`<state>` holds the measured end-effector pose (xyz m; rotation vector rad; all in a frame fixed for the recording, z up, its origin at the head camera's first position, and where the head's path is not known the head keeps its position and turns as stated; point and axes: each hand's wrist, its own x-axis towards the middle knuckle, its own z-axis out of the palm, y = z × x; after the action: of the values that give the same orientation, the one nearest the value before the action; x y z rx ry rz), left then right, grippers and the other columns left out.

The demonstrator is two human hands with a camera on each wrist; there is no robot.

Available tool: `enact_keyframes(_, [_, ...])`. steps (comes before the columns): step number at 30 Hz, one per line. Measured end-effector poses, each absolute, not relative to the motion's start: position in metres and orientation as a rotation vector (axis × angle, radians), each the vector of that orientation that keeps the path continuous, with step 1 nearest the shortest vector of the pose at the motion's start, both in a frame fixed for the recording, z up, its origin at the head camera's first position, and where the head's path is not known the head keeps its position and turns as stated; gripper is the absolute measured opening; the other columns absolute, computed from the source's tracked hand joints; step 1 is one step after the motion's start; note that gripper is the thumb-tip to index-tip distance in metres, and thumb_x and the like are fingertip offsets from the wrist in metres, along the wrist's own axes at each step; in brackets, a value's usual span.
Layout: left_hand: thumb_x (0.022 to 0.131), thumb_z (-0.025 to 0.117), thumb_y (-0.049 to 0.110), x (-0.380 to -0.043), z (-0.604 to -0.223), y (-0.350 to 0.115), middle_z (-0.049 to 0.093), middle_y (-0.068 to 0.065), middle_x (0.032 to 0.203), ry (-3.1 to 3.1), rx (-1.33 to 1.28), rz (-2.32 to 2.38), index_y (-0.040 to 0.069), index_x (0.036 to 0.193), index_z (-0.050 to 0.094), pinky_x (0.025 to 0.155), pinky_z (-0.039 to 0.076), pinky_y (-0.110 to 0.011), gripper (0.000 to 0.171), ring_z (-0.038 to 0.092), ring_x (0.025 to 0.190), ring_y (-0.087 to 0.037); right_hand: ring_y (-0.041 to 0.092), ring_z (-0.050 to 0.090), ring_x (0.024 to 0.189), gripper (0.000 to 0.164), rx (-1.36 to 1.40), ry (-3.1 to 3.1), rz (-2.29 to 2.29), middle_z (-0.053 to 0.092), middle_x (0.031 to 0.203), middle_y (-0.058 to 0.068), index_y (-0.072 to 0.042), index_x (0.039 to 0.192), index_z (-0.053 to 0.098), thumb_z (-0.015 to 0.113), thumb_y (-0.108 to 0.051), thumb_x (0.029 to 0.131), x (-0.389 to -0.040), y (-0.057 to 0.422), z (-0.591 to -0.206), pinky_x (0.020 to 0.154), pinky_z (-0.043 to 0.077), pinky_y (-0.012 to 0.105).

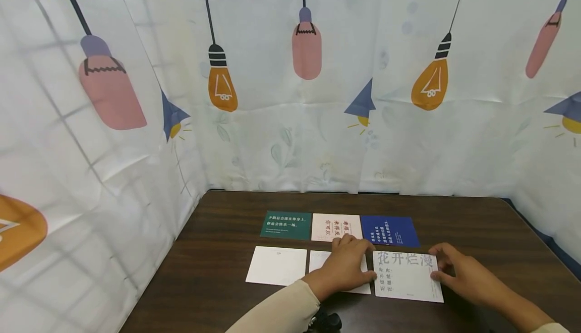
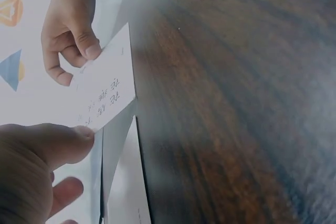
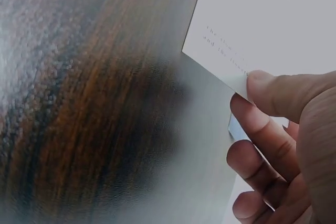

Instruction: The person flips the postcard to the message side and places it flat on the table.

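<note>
A white card (image 1: 407, 285) with large grey Chinese characters lies at the right end of the near row. My right hand (image 1: 467, 275) pinches its right edge, the thumb (image 3: 273, 90) on top and the index finger (image 3: 262, 121) at the underside. Over the middle near-row card (image 1: 318, 258) is my left hand (image 1: 342, 267), covering much of that card. Its thumb (image 2: 68, 139) points right, the tip right at the left edge of the lettered card, and its fingers are loosely bent. Another white card (image 1: 277, 266) lies to the left.
Behind, a far row holds a green card (image 1: 286, 225), a cream card with red characters (image 1: 333, 226) and a blue card (image 1: 390, 231). A small black object (image 1: 326, 321) shows at my left sleeve. Patterned white cloth (image 1: 290, 141) encloses the brown wooden table (image 1: 204, 267).
</note>
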<state>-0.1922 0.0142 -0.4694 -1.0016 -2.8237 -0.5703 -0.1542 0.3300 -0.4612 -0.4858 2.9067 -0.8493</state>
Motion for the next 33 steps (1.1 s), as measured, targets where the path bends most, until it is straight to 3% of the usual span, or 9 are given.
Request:
enact_keyframes(8, [0.089, 0.080, 0.031, -0.1941, -0.4662, 0.0174, 0.063, 0.027, 0.085, -2.804, -1.010, -0.743, 0.020, 0.120, 0.063, 0.094, 0.034, -0.034, 0.037, 0.056, 0.091, 0.003, 0.016, 0.070, 0.088, 0.046, -0.449, 2.925, -0.880, 0.073, 0.101, 0.003, -0.006, 0.129, 0.051, 0.077, -0.017, 0.092, -0.1532, 0.3285, -0.4573, 0.065, 0.050, 0.030])
enact_keyframes(13, [0.090, 0.079, 0.022, -0.1945, -0.4656, 0.0188, 0.068, 0.024, 0.081, -2.779, -1.019, -0.856, 0.017, 0.119, 0.062, 0.095, 0.037, -0.035, 0.034, 0.058, 0.080, 0.009, 0.007, 0.063, 0.079, 0.048, -0.444, 2.932, -0.904, 0.073, 0.099, 0.001, -0.004, 0.131, 0.050, 0.076, -0.014, 0.092, -0.1529, 0.3276, -0.4554, 0.062, 0.046, 0.028])
enact_keyframes(20, [0.091, 0.078, 0.021, -0.1944, -0.4649, 0.0188, 0.067, 0.024, 0.081, -2.786, -0.992, -0.880, 0.017, 0.121, 0.060, 0.094, 0.037, -0.035, 0.035, 0.057, 0.083, 0.008, 0.004, 0.056, 0.073, 0.049, -0.428, 2.942, -0.930, 0.069, 0.092, -0.006, -0.001, 0.133, 0.050, 0.076, -0.014, 0.093, -0.1523, 0.3259, -0.4525, 0.060, 0.043, 0.027])
enact_keyframes(28, [0.092, 0.076, 0.019, -0.1963, -0.4641, 0.0182, 0.067, 0.025, 0.082, -2.765, -0.979, -0.953, 0.015, 0.124, 0.059, 0.094, 0.034, -0.034, 0.037, 0.057, 0.087, 0.009, 0.004, 0.054, 0.076, 0.023, -0.380, 2.991, -0.825, 0.066, 0.093, -0.007, -0.012, 0.109, 0.065, 0.074, -0.028, 0.096, -0.1510, 0.3299, -0.4517, 0.063, 0.043, 0.028])
enact_keyframes(33, [0.093, 0.074, 0.021, -0.1962, -0.4641, 0.0184, 0.065, 0.024, 0.080, -2.751, -0.978, -0.930, 0.018, 0.106, 0.065, 0.089, 0.035, -0.033, 0.016, 0.054, 0.084, 0.007, 0.006, 0.048, 0.069, 0.018, -0.367, 2.948, -0.851, 0.063, 0.089, -0.006, -0.016, 0.101, 0.062, 0.070, -0.032, 0.099, -0.1493, 0.3309, -0.4522, 0.058, 0.039, 0.027])
